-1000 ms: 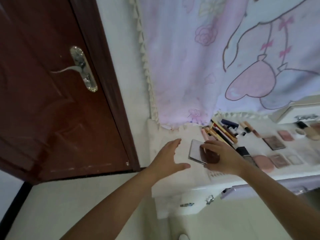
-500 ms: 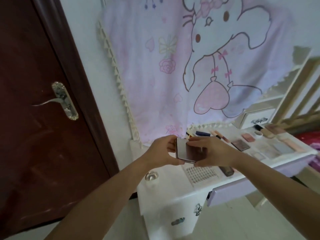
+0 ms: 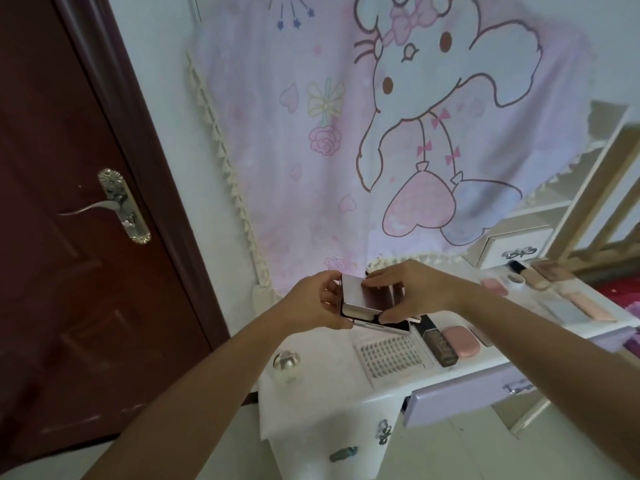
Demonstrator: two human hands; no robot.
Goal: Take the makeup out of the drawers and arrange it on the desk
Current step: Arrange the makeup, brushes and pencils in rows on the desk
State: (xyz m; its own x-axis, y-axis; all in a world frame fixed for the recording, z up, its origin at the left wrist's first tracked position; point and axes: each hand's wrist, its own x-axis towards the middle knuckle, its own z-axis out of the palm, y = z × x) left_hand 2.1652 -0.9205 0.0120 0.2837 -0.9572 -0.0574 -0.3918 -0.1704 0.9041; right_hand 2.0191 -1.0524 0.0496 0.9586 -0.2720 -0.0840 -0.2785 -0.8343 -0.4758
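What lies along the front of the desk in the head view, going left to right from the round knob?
Round clear knob → sheet of false lashes → dark glitter tube → pink oval case.

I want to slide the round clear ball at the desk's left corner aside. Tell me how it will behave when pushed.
The clear ball looks round and glossy, so it will probably roll rather than slide. It sits near the desk's left edge, so a careless push could send it off. It looks like glass or hard plastic, likely stiff and breakable if dropped.
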